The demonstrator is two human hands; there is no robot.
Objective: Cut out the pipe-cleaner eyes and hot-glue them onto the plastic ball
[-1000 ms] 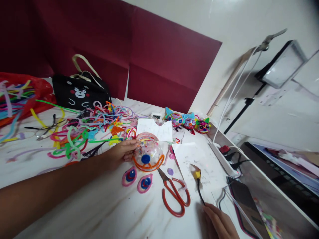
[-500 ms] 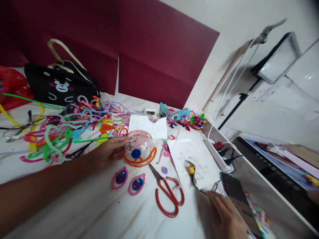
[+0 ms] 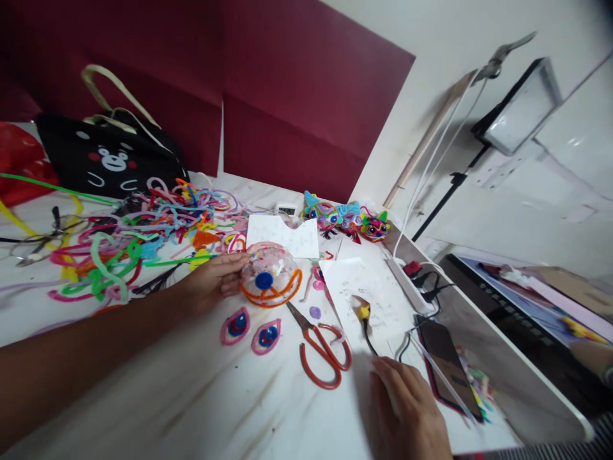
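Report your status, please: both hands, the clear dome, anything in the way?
Left hand holds clear dome by its edge. Right hand at black cord, grip unclear. Dome bears blue disc, orange trim. Scissors between hands, possibly obstructing.

The white table [image 3: 205, 396] bears scissors [image 3: 322, 345], papers [image 3: 390, 313] and pipe cleaners [image 3: 165, 217].

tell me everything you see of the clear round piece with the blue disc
The clear, round, shiny piece looks like plastic. A dark-blue, fuzzy disc sits near its lower edge, along which a curved, orange, fuzzy strip runs. Coloured specks show on or through it. The bare left hand grips its left side; whether it touches the white, marbled table is unclear.
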